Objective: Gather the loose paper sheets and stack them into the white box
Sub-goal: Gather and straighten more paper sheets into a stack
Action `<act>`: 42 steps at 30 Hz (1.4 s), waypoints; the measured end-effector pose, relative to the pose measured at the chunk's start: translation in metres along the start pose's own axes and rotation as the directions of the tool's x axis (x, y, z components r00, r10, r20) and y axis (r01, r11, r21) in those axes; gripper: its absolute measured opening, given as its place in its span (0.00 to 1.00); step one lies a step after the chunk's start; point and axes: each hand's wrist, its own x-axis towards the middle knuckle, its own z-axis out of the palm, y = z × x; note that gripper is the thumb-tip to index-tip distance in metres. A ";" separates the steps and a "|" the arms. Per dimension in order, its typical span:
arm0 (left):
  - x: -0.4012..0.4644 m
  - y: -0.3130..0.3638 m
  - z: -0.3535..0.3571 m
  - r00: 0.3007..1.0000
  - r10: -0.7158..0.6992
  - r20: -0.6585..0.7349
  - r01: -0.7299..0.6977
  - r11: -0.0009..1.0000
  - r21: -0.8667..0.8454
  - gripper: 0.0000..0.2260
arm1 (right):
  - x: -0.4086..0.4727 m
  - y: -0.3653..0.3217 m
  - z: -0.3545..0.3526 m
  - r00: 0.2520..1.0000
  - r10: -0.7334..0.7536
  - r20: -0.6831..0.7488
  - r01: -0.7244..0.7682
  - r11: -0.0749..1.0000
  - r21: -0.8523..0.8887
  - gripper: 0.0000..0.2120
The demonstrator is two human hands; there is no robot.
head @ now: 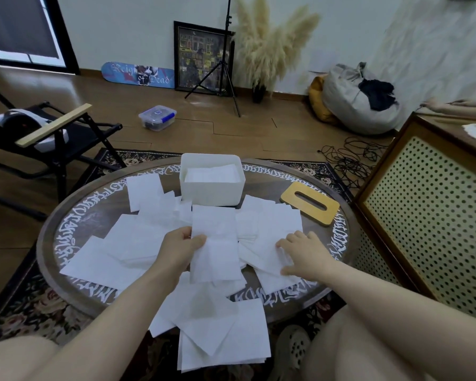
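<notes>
Two hands working among many loose paper sheets

Left hand is pinching one sheet; right hand is pressing spread fingers on sheets beside it; one white box is sitting beyond.

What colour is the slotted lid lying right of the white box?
Light wood tan, the slotted lid has a dark slot; the head view shows it.

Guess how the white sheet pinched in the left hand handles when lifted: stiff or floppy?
Probably floppy: the thin white paper sheet, pinched by the left hand at one edge, looks soft and tissue-like. Likely very light, so apt to drift or slide. The right hand lies flat on other loose sheets, probably to stop them shifting.
</notes>
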 end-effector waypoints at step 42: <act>-0.004 -0.001 -0.012 1.000 -0.009 -0.015 0.010 1.000 0.029 0.07 | 0.006 -0.011 -0.004 0.939 0.264 0.221 -0.342 0.797 0.498 0.29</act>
